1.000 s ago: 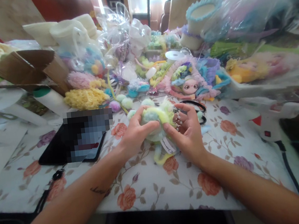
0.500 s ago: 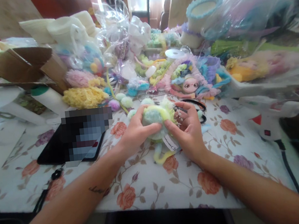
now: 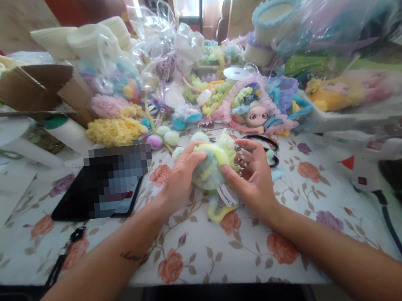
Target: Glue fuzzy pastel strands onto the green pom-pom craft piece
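Between my two hands is a small fluffy green and yellow plush piece (image 3: 208, 171), with a white printed tag (image 3: 227, 195) and a yellow-blue curled strand hanging below it. My left hand (image 3: 182, 174) grips its left side, the thumb lying over the top. On the other side my right hand (image 3: 252, 178) holds it, thumb pressed on the yellow part near the pale frilly edge. A string of clear beads (image 3: 240, 158) shows by my right fingers. Behind that hand lies a black looped item (image 3: 270, 143), partly covered.
A tablet or phone (image 3: 72, 192) lies at the left. A white glue gun (image 3: 370, 156) with a black cord is at the right. Pom-poms, trims, a doll face (image 3: 257, 115), plastic bags and a cardboard box (image 3: 32, 89) crowd the back of the flowered tablecloth (image 3: 212, 259).
My left thumb has moved up and left over the plush piece, uncovering more of its front. My right hand has barely moved. The camera view has shifted slightly.
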`<state>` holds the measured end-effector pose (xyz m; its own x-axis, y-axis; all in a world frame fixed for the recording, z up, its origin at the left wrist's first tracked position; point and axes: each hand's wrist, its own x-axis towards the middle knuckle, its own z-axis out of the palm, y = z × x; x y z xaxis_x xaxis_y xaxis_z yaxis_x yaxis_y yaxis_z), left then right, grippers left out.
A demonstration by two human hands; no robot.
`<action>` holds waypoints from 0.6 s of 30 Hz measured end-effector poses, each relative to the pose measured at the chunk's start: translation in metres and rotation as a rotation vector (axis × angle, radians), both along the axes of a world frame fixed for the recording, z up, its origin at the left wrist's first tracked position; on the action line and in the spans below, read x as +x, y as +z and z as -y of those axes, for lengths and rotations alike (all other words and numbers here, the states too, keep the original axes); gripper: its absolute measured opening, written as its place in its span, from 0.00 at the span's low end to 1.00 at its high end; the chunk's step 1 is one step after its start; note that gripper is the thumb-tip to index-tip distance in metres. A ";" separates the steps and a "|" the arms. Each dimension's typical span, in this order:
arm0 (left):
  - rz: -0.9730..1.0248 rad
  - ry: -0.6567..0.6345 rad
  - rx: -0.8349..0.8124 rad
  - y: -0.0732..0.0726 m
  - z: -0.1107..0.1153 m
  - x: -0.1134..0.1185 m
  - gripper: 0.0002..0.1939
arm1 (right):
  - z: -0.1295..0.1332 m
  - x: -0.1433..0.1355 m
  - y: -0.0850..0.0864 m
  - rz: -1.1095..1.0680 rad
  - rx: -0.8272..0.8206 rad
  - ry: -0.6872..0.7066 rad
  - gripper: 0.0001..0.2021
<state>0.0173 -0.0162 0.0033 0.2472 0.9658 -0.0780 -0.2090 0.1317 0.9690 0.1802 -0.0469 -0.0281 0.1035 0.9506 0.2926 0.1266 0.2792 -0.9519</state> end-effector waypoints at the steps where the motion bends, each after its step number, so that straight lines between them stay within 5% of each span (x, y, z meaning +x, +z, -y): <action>1: 0.021 -0.015 -0.004 0.000 0.000 0.000 0.10 | 0.000 0.000 0.000 -0.001 0.000 0.000 0.23; 6: -0.049 -0.021 -0.024 0.000 0.001 -0.001 0.22 | 0.000 0.001 -0.002 -0.004 0.010 0.003 0.23; 14: -0.095 0.120 -0.010 0.003 0.002 0.003 0.07 | 0.002 0.000 0.000 0.050 0.011 0.006 0.24; 18: -0.136 0.212 -0.035 0.001 0.001 0.002 0.11 | 0.000 0.000 0.001 -0.023 -0.025 0.014 0.23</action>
